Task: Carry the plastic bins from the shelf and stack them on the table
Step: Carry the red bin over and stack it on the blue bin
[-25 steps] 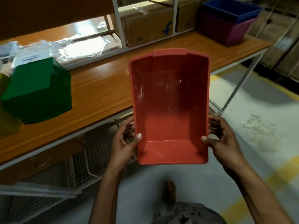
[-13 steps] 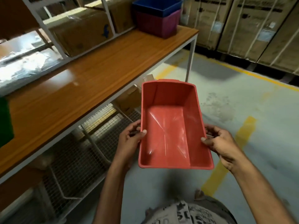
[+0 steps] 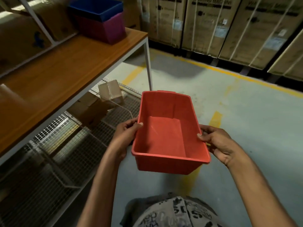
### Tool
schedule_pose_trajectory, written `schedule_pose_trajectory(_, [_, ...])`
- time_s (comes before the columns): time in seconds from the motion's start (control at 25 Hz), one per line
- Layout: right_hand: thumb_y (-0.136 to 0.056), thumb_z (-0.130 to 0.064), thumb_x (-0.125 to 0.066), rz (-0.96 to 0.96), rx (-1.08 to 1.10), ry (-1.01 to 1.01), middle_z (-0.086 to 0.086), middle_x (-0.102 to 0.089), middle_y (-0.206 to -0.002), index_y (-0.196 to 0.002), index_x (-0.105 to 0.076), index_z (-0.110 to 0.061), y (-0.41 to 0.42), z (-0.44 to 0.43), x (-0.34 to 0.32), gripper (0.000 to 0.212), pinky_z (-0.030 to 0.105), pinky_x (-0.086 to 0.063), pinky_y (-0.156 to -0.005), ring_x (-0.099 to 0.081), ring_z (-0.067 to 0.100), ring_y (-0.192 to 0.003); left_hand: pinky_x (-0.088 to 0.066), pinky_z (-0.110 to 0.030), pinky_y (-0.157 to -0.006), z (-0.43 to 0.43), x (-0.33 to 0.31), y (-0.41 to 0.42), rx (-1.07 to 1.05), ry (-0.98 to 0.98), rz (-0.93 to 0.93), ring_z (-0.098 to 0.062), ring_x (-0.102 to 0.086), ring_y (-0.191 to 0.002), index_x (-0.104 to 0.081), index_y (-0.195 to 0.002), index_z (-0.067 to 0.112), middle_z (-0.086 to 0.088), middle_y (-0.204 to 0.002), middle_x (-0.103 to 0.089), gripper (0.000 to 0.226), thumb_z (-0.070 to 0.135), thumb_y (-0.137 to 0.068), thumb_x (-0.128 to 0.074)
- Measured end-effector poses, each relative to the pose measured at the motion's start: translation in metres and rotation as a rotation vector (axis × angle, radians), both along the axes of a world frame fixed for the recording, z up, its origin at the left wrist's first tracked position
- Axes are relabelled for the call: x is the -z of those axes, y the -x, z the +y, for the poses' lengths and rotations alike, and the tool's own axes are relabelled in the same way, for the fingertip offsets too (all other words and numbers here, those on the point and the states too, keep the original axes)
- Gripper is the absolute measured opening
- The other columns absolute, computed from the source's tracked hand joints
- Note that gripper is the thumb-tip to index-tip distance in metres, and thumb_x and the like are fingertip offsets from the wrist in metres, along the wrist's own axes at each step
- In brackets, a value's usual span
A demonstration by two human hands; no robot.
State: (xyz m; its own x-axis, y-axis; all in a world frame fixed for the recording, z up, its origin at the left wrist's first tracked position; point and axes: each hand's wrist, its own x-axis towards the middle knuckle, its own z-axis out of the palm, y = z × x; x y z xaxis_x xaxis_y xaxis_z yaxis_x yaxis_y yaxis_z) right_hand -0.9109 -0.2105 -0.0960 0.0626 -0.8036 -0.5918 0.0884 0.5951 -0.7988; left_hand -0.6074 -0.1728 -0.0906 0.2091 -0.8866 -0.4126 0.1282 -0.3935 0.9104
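Head view: left hand [image 3: 125,136] and right hand [image 3: 219,143] are gripping the red bin [image 3: 165,138] by opposite rims. Recommended: holding it level, lowering squarely into the blue bin [image 3: 98,10] on the tabletop [image 3: 73,66].

The one camera sits on my head. It looks forward and down, over my shirt [image 3: 172,212] at the bottom edge. My left hand [image 3: 126,135] and right hand [image 3: 218,143] are close under it, near the middle, holding the red bin [image 3: 165,136]. The wooden table [image 3: 65,68] runs away along the left side. The grey floor [image 3: 246,120] fills the right. Tall cardboard boxes [image 3: 205,27] stand far off along the top. The wide lens bends lines near the edges.
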Motion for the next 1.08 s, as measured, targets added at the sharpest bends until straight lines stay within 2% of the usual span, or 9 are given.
schedule_pose_trajectory(0.16, [-0.091, 0.017, -0.055, 0.014, 0.025, 0.074, -0.007, -0.08, -0.091, -0.109, -0.071, -0.018, 0.014, -0.045, -0.008, 0.042, 0.029, -0.056, -0.073, -0.073, 0.011, -0.083, -0.063, -0.032, -0.079, -0.05, -0.004, 0.016, 0.035, 0.053, -0.069, -0.019, -0.077, -0.097, -0.074, -0.121, 0.031, 0.002, -0.109, -0.08, 0.029, 0.018, -0.097, -0.065])
schedule_pose_trajectory(0.28, [-0.091, 0.017, -0.053, 0.058, 0.042, 0.178, 0.001, -0.077, -0.111, -0.124, -0.068, -0.016, 0.013, -0.087, -0.013, 0.048, 0.036, -0.06, -0.086, -0.073, 0.019, -0.098, -0.061, -0.037, -0.087, -0.096, -0.004, 0.019, 0.048, 0.139, -0.1, -0.013, -0.074, -0.107, -0.07, -0.123, 0.046, 0.01, -0.121, -0.075, 0.033, 0.027, -0.096, -0.068])
schedule_pose_trajectory(0.4, [-0.091, 0.018, -0.053, 0.085, 0.073, 0.304, 0.003, -0.072, -0.119, -0.131, -0.065, -0.018, 0.008, -0.143, -0.019, 0.055, 0.036, -0.059, -0.083, -0.07, 0.021, -0.105, -0.061, -0.031, -0.082, -0.152, -0.009, 0.018, 0.093, 0.223, -0.135, -0.009, -0.068, -0.111, -0.062, -0.127, 0.059, 0.017, -0.125, -0.068, 0.04, 0.036, -0.095, -0.069])
schedule_pose_trajectory(0.48, [-0.091, 0.019, -0.055, 0.101, 0.101, 0.374, -0.001, -0.072, -0.117, -0.127, -0.065, -0.025, 0.002, -0.184, -0.027, 0.058, 0.029, -0.058, -0.078, -0.069, 0.017, -0.102, -0.06, -0.022, -0.074, -0.193, -0.02, 0.015, 0.123, 0.276, -0.117, -0.004, -0.063, -0.114, -0.059, -0.13, 0.059, 0.021, -0.126, -0.064, 0.047, 0.037, -0.091, -0.071])
schedule_pose_trajectory(0.64, [-0.088, 0.016, -0.061, 0.171, 0.125, 0.538, -0.016, -0.071, -0.108, -0.12, -0.065, -0.036, -0.012, -0.258, -0.048, 0.061, 0.019, -0.056, -0.069, -0.066, 0.01, -0.099, -0.057, -0.029, -0.086, -0.269, -0.051, 0.002, 0.148, 0.393, -0.176, 0.002, -0.065, -0.11, -0.058, -0.124, 0.064, 0.024, -0.118, -0.066, 0.048, 0.037, -0.087, -0.071])
schedule_pose_trajectory(0.72, [-0.086, 0.015, -0.062, 0.205, 0.112, 0.624, -0.016, -0.07, -0.11, -0.122, -0.064, -0.036, -0.019, -0.297, -0.06, 0.062, 0.017, -0.056, -0.07, -0.065, 0.008, -0.098, -0.057, -0.034, -0.089, -0.304, -0.061, -0.005, 0.122, 0.432, -0.204, -0.003, -0.063, -0.113, -0.056, -0.127, 0.062, 0.019, -0.124, -0.063, 0.048, 0.04, -0.086, -0.068])
schedule_pose_trajectory(0.88, [-0.086, 0.018, -0.061, 0.181, 0.076, 0.754, -0.012, -0.069, -0.114, -0.121, -0.063, -0.035, -0.032, -0.376, -0.073, 0.064, 0.02, -0.057, -0.072, -0.063, 0.011, -0.103, -0.055, -0.048, -0.098, -0.366, -0.065, -0.016, 0.029, 0.474, -0.209, -0.019, -0.061, -0.125, -0.052, -0.14, 0.042, 0.006, -0.135, -0.062, 0.057, 0.035, -0.087, -0.07])
schedule_pose_trajectory(1.0, [-0.084, 0.018, -0.063, 0.109, -0.011, 0.841, -0.015, -0.071, -0.112, -0.118, -0.066, -0.039, -0.039, -0.452, -0.081, 0.067, 0.019, -0.056, -0.07, -0.063, 0.01, -0.097, -0.058, -0.047, -0.093, -0.412, -0.069, -0.024, -0.097, 0.496, -0.21, -0.016, -0.064, -0.122, -0.055, -0.138, 0.043, 0.011, -0.131, -0.066, 0.057, 0.036, -0.085, -0.073])
schedule_pose_trajectory(1.08, [-0.085, 0.016, -0.064, 0.072, -0.123, 0.896, -0.013, -0.072, -0.113, -0.121, -0.066, -0.04, -0.048, -0.508, -0.092, 0.066, 0.017, -0.055, -0.071, -0.064, 0.01, -0.097, -0.061, -0.04, -0.087, -0.44, -0.074, -0.028, -0.192, 0.506, -0.22, -0.01, -0.064, -0.121, -0.054, -0.138, 0.047, 0.014, -0.133, -0.066, 0.058, 0.038, -0.084, -0.074])
